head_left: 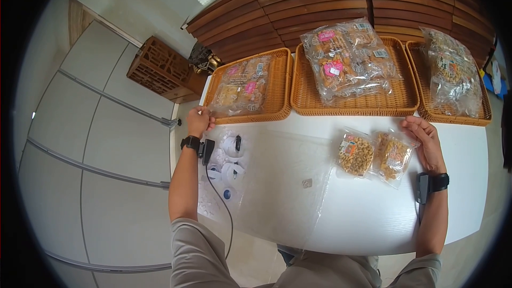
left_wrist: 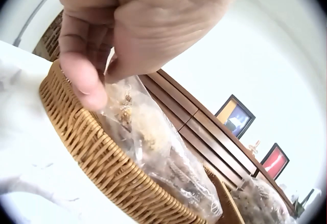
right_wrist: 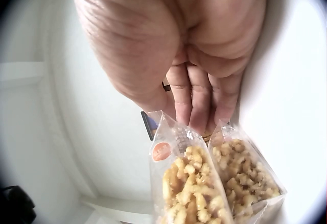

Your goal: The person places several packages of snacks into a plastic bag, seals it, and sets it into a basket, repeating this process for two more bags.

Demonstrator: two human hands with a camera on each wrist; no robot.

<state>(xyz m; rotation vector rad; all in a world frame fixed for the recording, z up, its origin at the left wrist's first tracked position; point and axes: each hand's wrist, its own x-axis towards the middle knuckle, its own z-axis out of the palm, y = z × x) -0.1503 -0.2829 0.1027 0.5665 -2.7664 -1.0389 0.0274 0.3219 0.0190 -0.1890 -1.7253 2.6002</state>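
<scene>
In the head view my left hand (head_left: pixel 200 121) is at the front left corner of the left wicker basket (head_left: pixel 277 82). In the left wrist view its thumb and finger pinch the corner of a clear plastic bag (left_wrist: pixel 153 132) of packed snacks lying in that basket. My right hand (head_left: pixel 426 141) rests beside two small clear snack packs on the white table, its fingers loosely extended. One pack (head_left: pixel 354 153) carries an orange label; the other pack (head_left: pixel 393 156) is right by the fingertips. Crunchy golden pieces fill both packs (right_wrist: pixel 194 183) in the right wrist view.
A middle basket (head_left: pixel 352 108) holds a big bag of snacks (head_left: pixel 346 64); a right basket (head_left: pixel 480 120) holds another bag (head_left: pixel 453 74). A large clear plastic sheet or bag (head_left: pixel 282 181) lies flat across the table (head_left: pixel 373 213). White wrappings (head_left: pixel 221 170) lie on the left.
</scene>
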